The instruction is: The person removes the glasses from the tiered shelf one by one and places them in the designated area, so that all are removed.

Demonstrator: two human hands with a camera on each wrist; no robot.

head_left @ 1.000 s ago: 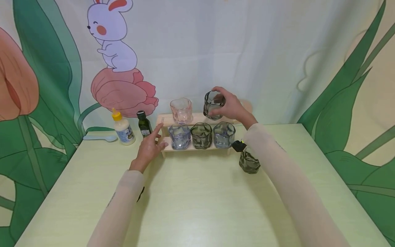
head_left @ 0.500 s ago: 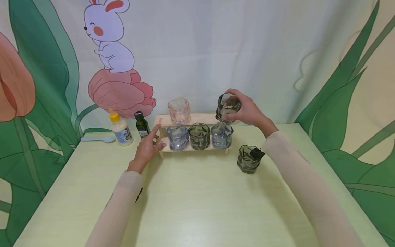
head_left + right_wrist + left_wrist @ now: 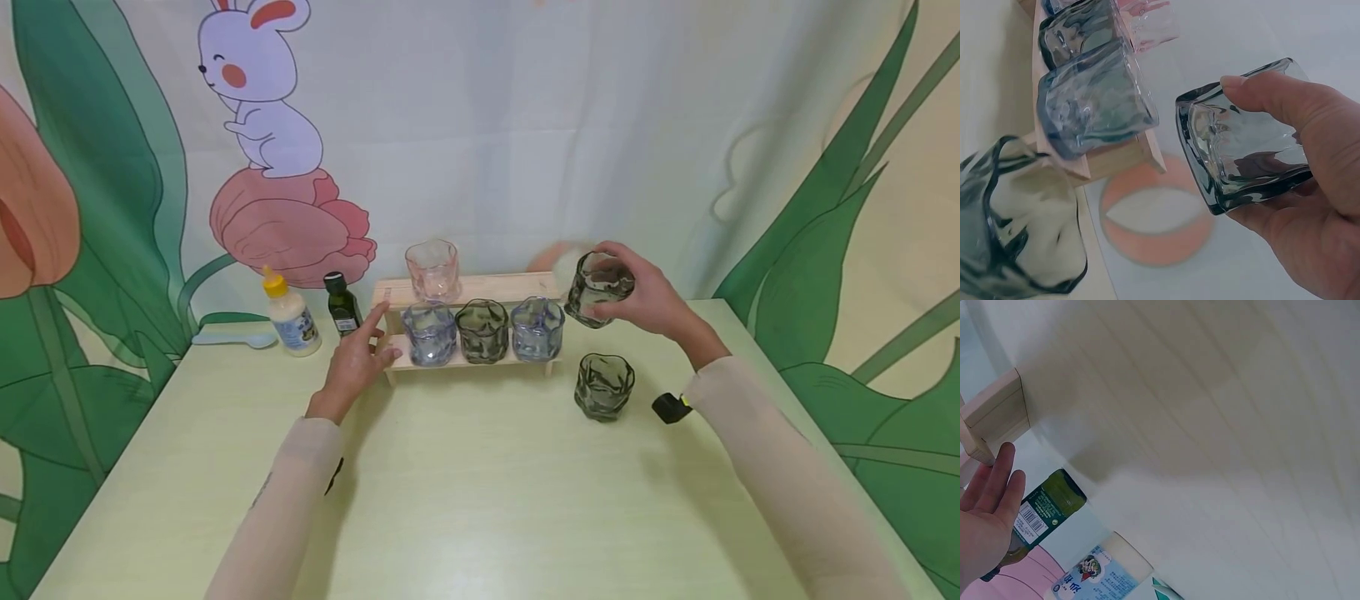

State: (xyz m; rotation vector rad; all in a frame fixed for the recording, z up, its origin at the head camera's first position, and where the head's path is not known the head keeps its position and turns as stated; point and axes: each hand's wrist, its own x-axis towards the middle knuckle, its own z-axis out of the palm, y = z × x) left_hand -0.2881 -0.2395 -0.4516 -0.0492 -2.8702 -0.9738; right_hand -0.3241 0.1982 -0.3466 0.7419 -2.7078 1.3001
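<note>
My right hand [image 3: 648, 292] grips a dark grey glass [image 3: 592, 287] between thumb and fingers, holding it tilted beside the right end of a two-tier wooden rack [image 3: 480, 287]. At the rack's left end my left hand [image 3: 354, 362] touches the wood with extended fingers. A pink glass [image 3: 432, 271] stands on the upper tier. Along the lower tier are a bluish glass [image 3: 430, 335], a dark green-grey glass [image 3: 482, 332] and another bluish glass [image 3: 537, 330]. Another dark grey glass [image 3: 603, 387] stands on the table, below the held one in the head view.
Left of the rack stand a dark green bottle [image 3: 342, 307] with a black cap and a yellow-capped squeeze bottle [image 3: 294, 318]. A pale blue spoon [image 3: 236, 339] lies at the table's back left. A printed curtain [image 3: 637, 125] hangs behind the table [image 3: 480, 483].
My right hand has carried the dark grey glass from above the rack's upper tier to the right and down, past the rack's end. My left hand has stayed at the rack.
</note>
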